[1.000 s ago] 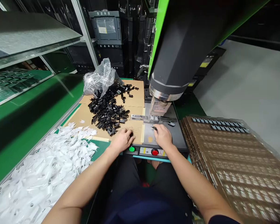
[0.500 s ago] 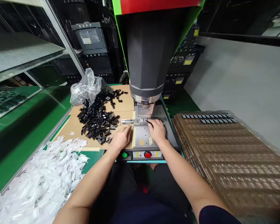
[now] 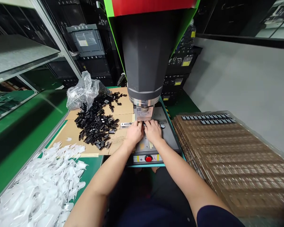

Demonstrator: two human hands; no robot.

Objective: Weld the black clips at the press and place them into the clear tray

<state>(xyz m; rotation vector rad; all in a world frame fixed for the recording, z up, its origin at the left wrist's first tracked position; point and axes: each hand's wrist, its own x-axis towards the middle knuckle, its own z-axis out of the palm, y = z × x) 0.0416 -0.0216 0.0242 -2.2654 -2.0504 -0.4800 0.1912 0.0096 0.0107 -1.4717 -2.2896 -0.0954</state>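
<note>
My left hand [image 3: 135,131] and my right hand [image 3: 153,130] are side by side at a small metal fixture [image 3: 126,125], right below the clear block [image 3: 144,113] under the machine's head. The fingers of both hands are bent and drawn together at the fixture, and they cover whatever lies between them. A small dark part with a pale face [image 3: 162,126] shows by the right hand's outer fingers. Left of the hands, a heap of black plastic clips [image 3: 94,121] spreads over cardboard [image 3: 123,108].
Overhead hangs the black machine head [image 3: 144,56]. A red button [image 3: 148,158] is on the base's front edge. White film pieces [image 3: 42,179] pile up at left, below a plastic bag [image 3: 81,91]. Stacked brown trays [image 3: 222,151] stand at right, the top one holding rows of dark parts [image 3: 217,121].
My left hand has moved right, from the cardboard's edge to the fixture beside my right hand. My right hand has shifted slightly and now covers the fixture's middle. The view has turned a little.
</note>
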